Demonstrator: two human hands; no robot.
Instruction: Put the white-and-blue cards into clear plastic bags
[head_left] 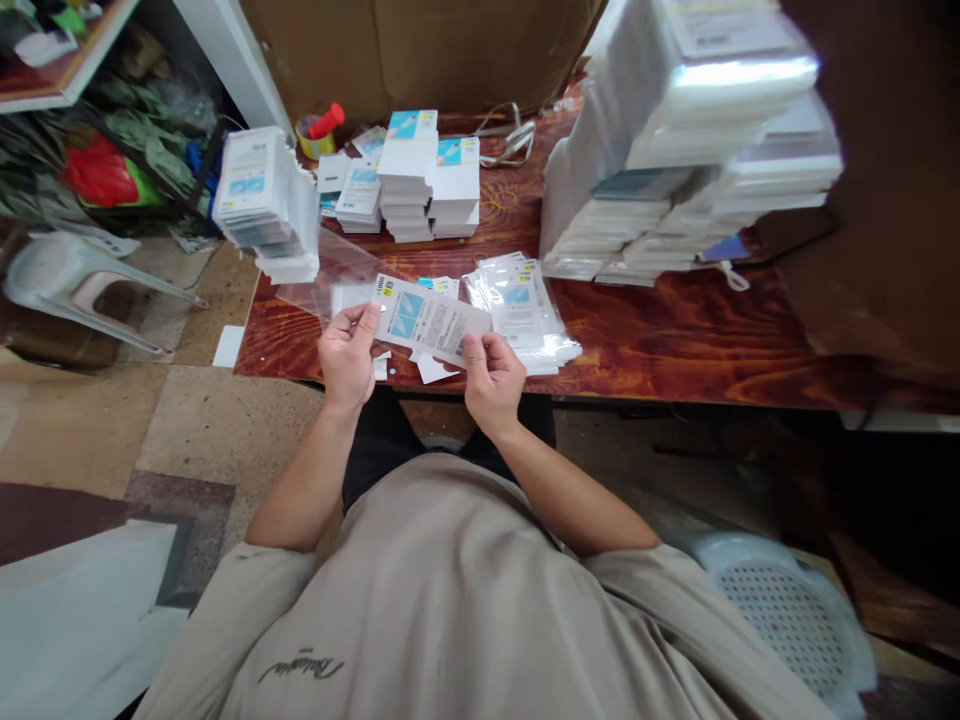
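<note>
While the left hand [346, 352] pinches its left end, the printed card [427, 320] spans to the right hand [491, 375], likewise clamped.

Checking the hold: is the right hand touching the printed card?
Touching. The head view shows the right hand pinching the printed card's right end, thumb on top; the left hand pinches the other end.

Print on card [429, 322] too small to read (tiny text), far-right stacks [697, 150] blurred, cut by top edge; left hand [346, 355] fingertips hidden behind card.
</note>
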